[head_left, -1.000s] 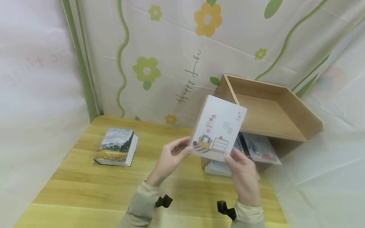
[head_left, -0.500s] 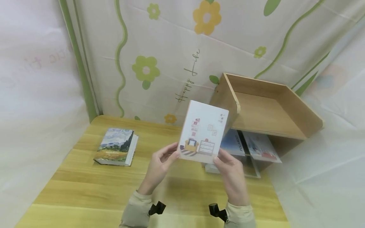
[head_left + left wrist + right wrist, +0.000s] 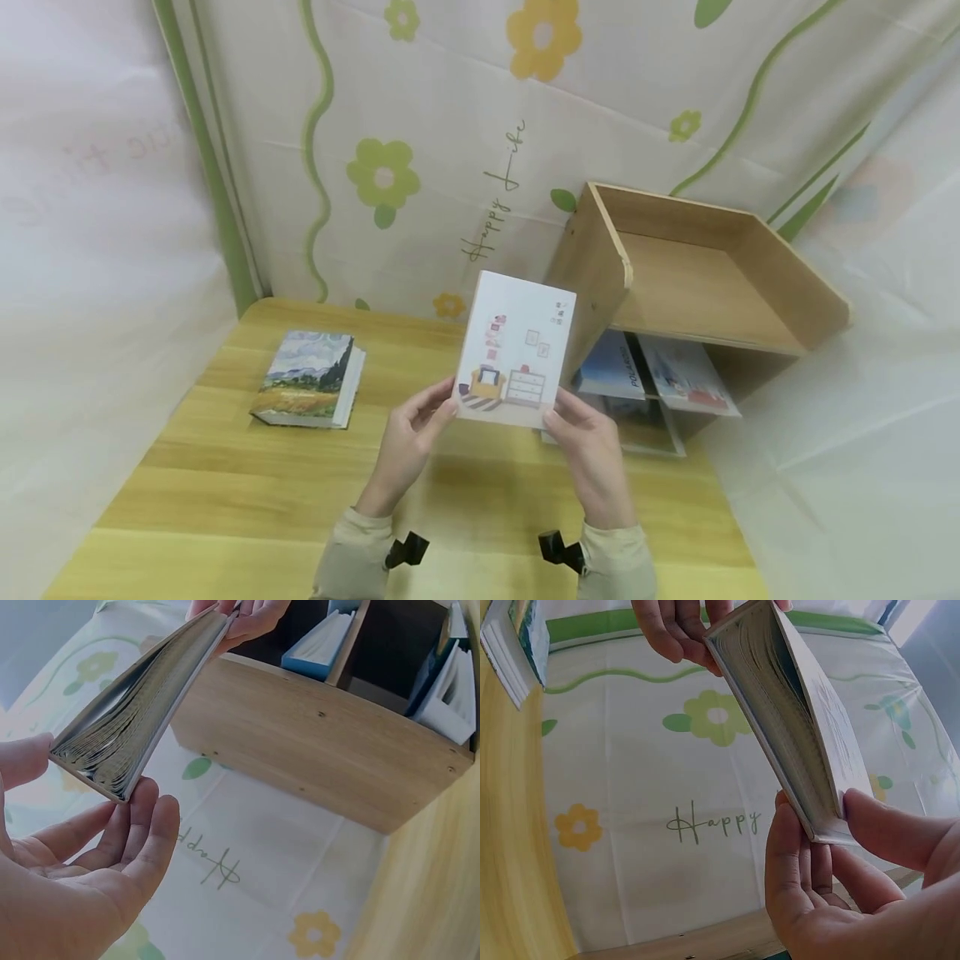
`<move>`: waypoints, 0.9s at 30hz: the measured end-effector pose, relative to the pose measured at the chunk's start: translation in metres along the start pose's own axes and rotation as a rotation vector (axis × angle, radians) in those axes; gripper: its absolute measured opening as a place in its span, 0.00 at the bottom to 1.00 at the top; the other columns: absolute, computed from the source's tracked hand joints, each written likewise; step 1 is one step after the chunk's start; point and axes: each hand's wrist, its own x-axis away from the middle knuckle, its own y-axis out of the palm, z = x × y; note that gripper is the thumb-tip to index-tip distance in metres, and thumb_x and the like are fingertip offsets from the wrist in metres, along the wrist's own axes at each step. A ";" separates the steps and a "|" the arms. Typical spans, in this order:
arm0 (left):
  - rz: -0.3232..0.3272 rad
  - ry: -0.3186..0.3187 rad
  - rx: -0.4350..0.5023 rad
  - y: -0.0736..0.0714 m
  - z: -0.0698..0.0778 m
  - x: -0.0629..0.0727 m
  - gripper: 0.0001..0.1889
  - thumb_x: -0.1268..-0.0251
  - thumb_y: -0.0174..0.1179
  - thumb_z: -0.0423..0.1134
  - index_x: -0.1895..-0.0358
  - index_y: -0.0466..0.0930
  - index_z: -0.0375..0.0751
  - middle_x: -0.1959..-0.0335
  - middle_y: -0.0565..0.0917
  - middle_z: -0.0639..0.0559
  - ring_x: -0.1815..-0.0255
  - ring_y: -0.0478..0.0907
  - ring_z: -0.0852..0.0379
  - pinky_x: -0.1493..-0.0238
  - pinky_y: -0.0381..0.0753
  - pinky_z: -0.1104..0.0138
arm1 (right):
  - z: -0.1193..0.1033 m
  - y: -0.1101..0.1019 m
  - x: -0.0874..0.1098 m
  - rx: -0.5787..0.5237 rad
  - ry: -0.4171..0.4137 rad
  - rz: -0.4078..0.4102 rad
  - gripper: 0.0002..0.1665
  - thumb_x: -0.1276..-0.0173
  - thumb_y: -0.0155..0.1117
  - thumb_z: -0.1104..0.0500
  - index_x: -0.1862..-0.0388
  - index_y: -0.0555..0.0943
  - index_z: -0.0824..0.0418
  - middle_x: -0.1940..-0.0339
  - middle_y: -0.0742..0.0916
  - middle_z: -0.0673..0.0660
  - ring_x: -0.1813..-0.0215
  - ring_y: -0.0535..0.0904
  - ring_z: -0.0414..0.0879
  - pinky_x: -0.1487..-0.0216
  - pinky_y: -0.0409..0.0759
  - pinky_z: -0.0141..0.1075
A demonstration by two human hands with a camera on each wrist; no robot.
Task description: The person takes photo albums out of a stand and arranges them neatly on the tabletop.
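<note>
Both hands hold up a small white book (image 3: pixel 513 350) above the table, its cover printed with an armchair and a chest of drawers. My left hand (image 3: pixel 408 446) pinches its lower left corner between thumb and fingers. At the lower right corner, my right hand (image 3: pixel 592 454) does the same, with the thumb on the cover. The left wrist view looks along the page edges of the book (image 3: pixel 142 705), which fan slightly between the covers. In the right wrist view the book (image 3: pixel 787 727) has a small gap behind one cover.
A thick book (image 3: pixel 303 379) with a landscape painting cover lies at the table's left. On the right stands a wooden shelf (image 3: pixel 690 287); a blue and white book (image 3: pixel 611 371) and a pale book (image 3: pixel 686 375) jut from its lower part. A flowered curtain (image 3: pixel 442 108) hangs behind.
Both hands have carried the white book left and slightly down, away from the shelf, and it now stands more upright in view. The blue and white book has come into sight.
</note>
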 end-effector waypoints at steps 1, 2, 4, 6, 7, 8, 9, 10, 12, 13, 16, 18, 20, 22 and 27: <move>0.003 0.005 0.000 0.000 0.000 0.000 0.21 0.30 0.61 0.37 0.37 0.75 0.33 0.43 0.80 0.43 0.44 0.78 0.48 0.40 0.75 0.62 | 0.001 0.000 -0.001 -0.002 0.004 -0.001 0.28 0.35 0.66 0.68 0.35 0.75 0.68 0.43 0.83 0.66 0.41 0.77 0.59 0.35 0.69 0.45; 0.006 0.008 0.000 0.000 -0.001 0.000 0.21 0.30 0.61 0.37 0.37 0.75 0.32 0.43 0.80 0.43 0.44 0.78 0.48 0.40 0.75 0.62 | 0.001 0.001 -0.002 0.000 0.009 0.002 0.28 0.35 0.66 0.68 0.35 0.75 0.68 0.44 0.83 0.66 0.42 0.78 0.59 0.36 0.70 0.45; 0.016 0.003 0.003 -0.001 -0.001 0.000 0.21 0.30 0.61 0.37 0.38 0.75 0.31 0.43 0.80 0.42 0.44 0.78 0.48 0.40 0.75 0.63 | 0.003 0.001 -0.003 0.000 0.024 0.005 0.28 0.35 0.66 0.68 0.36 0.75 0.68 0.44 0.83 0.65 0.44 0.79 0.58 0.39 0.73 0.44; 0.030 -0.014 0.003 -0.001 -0.002 0.001 0.21 0.29 0.61 0.37 0.38 0.75 0.31 0.43 0.80 0.42 0.44 0.78 0.48 0.41 0.76 0.63 | 0.005 0.002 -0.004 -0.004 0.044 0.014 0.28 0.35 0.65 0.69 0.36 0.75 0.68 0.45 0.83 0.65 0.47 0.81 0.56 0.42 0.75 0.43; 0.038 -0.026 0.002 -0.001 -0.003 0.001 0.21 0.29 0.61 0.38 0.38 0.75 0.31 0.43 0.80 0.42 0.45 0.78 0.48 0.42 0.77 0.63 | 0.006 0.002 -0.005 -0.005 0.053 0.018 0.28 0.35 0.65 0.70 0.36 0.75 0.68 0.45 0.83 0.65 0.48 0.81 0.55 0.43 0.76 0.43; 0.046 -0.040 0.002 -0.001 -0.003 0.002 0.21 0.29 0.61 0.38 0.38 0.75 0.31 0.44 0.80 0.42 0.46 0.79 0.48 0.43 0.78 0.62 | 0.007 0.002 -0.005 -0.007 0.062 0.025 0.28 0.35 0.65 0.70 0.35 0.75 0.68 0.45 0.84 0.65 0.50 0.82 0.54 0.44 0.76 0.43; 0.056 -0.055 0.002 -0.001 -0.004 0.002 0.21 0.29 0.61 0.39 0.38 0.75 0.32 0.44 0.80 0.42 0.47 0.79 0.48 0.44 0.79 0.62 | 0.009 0.003 -0.005 -0.018 0.070 0.029 0.27 0.35 0.64 0.70 0.36 0.75 0.69 0.45 0.84 0.65 0.50 0.82 0.54 0.44 0.76 0.43; 0.064 -0.069 0.001 -0.001 -0.004 0.002 0.21 0.29 0.61 0.40 0.39 0.76 0.32 0.44 0.81 0.42 0.48 0.80 0.48 0.45 0.79 0.62 | 0.011 0.003 -0.006 -0.023 0.074 0.033 0.27 0.35 0.64 0.71 0.36 0.75 0.69 0.45 0.84 0.65 0.50 0.82 0.55 0.43 0.76 0.44; 0.076 -0.092 -0.007 -0.002 -0.005 0.002 0.22 0.30 0.62 0.42 0.39 0.76 0.32 0.45 0.81 0.41 0.50 0.81 0.48 0.46 0.80 0.63 | 0.015 0.004 -0.007 -0.039 0.084 0.036 0.28 0.35 0.64 0.71 0.36 0.74 0.69 0.44 0.83 0.66 0.48 0.81 0.56 0.40 0.75 0.46; 0.082 -0.101 -0.011 -0.003 -0.006 0.003 0.22 0.30 0.62 0.42 0.39 0.76 0.32 0.45 0.81 0.41 0.50 0.81 0.48 0.46 0.80 0.63 | 0.017 0.004 -0.007 -0.048 0.089 0.034 0.28 0.35 0.64 0.71 0.36 0.74 0.70 0.44 0.83 0.66 0.46 0.81 0.57 0.38 0.73 0.48; 0.100 -0.130 -0.025 -0.005 -0.008 0.003 0.22 0.31 0.63 0.43 0.40 0.77 0.32 0.46 0.82 0.41 0.52 0.81 0.48 0.48 0.81 0.64 | 0.023 0.005 -0.009 -0.058 0.098 0.021 0.28 0.35 0.64 0.71 0.35 0.73 0.70 0.42 0.82 0.67 0.43 0.79 0.59 0.35 0.70 0.49; 0.118 -0.147 -0.038 -0.006 -0.010 0.003 0.22 0.31 0.63 0.43 0.41 0.78 0.32 0.48 0.82 0.42 0.53 0.82 0.49 0.49 0.82 0.64 | 0.027 0.005 -0.011 -0.056 0.103 0.016 0.29 0.35 0.63 0.71 0.35 0.72 0.71 0.42 0.81 0.67 0.43 0.79 0.58 0.36 0.72 0.48; 0.137 -0.161 -0.055 -0.007 -0.012 0.002 0.21 0.31 0.63 0.44 0.42 0.79 0.32 0.49 0.83 0.42 0.56 0.82 0.49 0.51 0.82 0.64 | 0.031 0.006 -0.013 -0.045 0.109 0.016 0.28 0.35 0.63 0.72 0.34 0.72 0.72 0.42 0.81 0.67 0.44 0.80 0.57 0.38 0.74 0.46; 0.152 -0.168 -0.077 -0.008 -0.013 0.002 0.21 0.31 0.63 0.45 0.43 0.80 0.33 0.51 0.84 0.43 0.58 0.83 0.50 0.52 0.83 0.65 | 0.035 0.006 -0.015 -0.030 0.111 0.017 0.28 0.35 0.62 0.72 0.35 0.72 0.72 0.42 0.81 0.68 0.45 0.81 0.57 0.40 0.76 0.45; 0.164 -0.174 -0.104 -0.013 -0.019 0.002 0.21 0.30 0.62 0.45 0.44 0.80 0.31 0.51 0.84 0.41 0.60 0.83 0.50 0.52 0.83 0.63 | 0.044 0.007 -0.019 -0.007 0.127 0.017 0.28 0.36 0.65 0.70 0.36 0.74 0.71 0.43 0.82 0.67 0.46 0.81 0.56 0.41 0.77 0.44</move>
